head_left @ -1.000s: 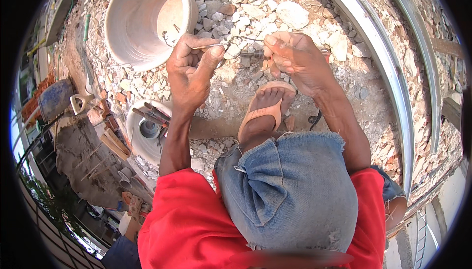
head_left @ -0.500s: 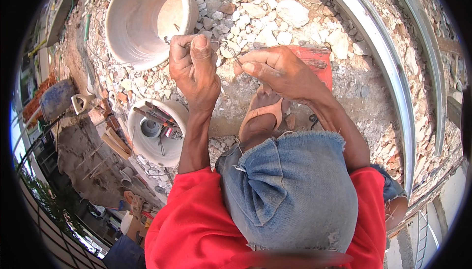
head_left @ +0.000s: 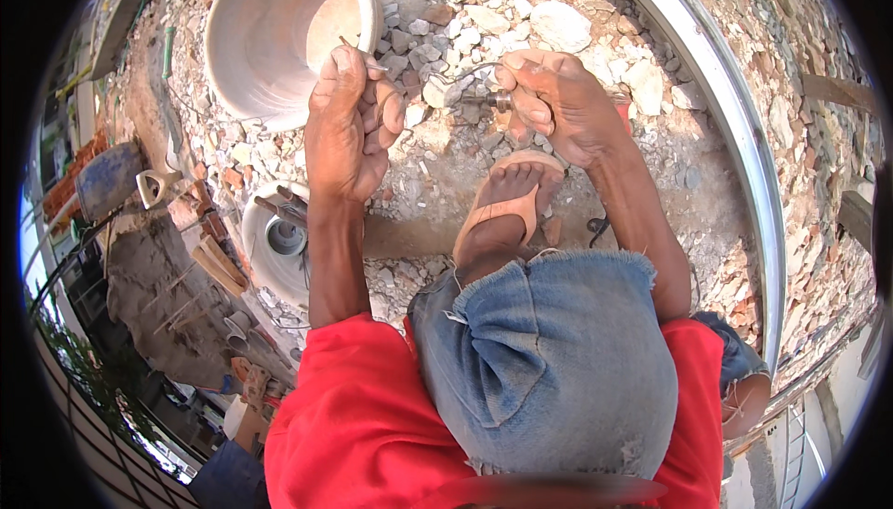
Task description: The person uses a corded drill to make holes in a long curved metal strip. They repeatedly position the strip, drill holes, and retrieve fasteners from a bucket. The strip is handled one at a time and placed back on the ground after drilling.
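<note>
A thin dark wire [head_left: 456,74] runs in a loose curve between my two hands, above the rubble. My left hand [head_left: 352,127] is closed, thumb pressed to the curled fingers, and short wire ends stick out near the thumb. Between the thumb and fingers of my right hand [head_left: 565,104] the other end of the wire is pinched. A short dark metal piece with a shiny collar [head_left: 502,100] shows beside my right fingers; I cannot tell whether it is held or lies behind them. A bit of a red object [head_left: 621,105] shows past my right hand, mostly hidden.
A large pale bucket [head_left: 219,44] lies tipped at the upper left. Nearer stands a smaller white bucket [head_left: 270,272] holding tools and a grey round container. Long metal channels [head_left: 744,127] curve along the right. Broken stones [head_left: 560,25] cover the ground around my sandalled foot [head_left: 502,207].
My hands have moved apart, the right one up and to the right, drawing the looped wire longer. The red object is now mostly hidden, and the metal piece with the collar shows.
</note>
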`<move>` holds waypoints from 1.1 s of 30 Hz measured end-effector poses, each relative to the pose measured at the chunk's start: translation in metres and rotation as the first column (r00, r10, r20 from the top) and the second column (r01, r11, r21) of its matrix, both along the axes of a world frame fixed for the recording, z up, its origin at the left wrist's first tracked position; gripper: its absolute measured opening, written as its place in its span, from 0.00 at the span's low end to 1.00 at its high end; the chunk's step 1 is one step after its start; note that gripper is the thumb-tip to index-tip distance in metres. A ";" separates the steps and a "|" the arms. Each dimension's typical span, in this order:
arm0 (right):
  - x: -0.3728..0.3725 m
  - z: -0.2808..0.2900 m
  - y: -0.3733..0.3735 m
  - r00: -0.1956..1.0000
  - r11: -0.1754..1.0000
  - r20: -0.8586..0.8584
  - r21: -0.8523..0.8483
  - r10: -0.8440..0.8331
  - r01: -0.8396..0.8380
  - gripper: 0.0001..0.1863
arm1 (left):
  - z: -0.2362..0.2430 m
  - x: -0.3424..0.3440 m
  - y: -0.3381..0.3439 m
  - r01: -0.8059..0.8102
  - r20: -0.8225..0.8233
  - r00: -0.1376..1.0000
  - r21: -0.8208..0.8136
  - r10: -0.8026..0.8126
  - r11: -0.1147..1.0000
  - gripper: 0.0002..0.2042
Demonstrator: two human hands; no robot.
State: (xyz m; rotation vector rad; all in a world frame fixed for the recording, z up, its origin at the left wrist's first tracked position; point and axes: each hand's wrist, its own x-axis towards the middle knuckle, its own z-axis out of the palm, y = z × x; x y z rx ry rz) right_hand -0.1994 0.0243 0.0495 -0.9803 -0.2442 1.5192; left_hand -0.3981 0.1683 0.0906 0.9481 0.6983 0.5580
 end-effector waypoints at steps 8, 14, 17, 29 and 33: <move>0.051 0.011 -0.026 0.997 0.917 0.018 0.394 -0.076 0.063 0.15 | 0.009 -0.059 0.124 -0.160 -0.367 0.756 0.699 0.541 0.697 0.18; 0.073 0.029 -0.044 0.962 0.877 0.130 0.455 -0.239 0.156 0.15 | -0.021 -0.027 0.128 0.347 -0.499 0.654 0.865 0.568 0.362 0.25; 0.072 0.039 -0.052 0.903 0.923 0.309 0.336 -0.297 0.189 0.15 | -0.031 -0.028 0.116 0.058 -0.316 0.906 0.753 0.283 0.656 0.22; 0.130 0.072 -0.113 0.487 0.964 0.845 0.112 -0.220 0.241 0.19 | -0.036 -0.021 0.099 -0.109 -0.210 0.908 0.718 0.363 0.688 0.13; 0.137 0.057 -0.130 0.675 0.977 0.707 0.164 -0.211 0.134 0.19 | -0.049 -0.050 0.022 -0.100 -0.168 0.971 0.348 0.167 0.932 0.12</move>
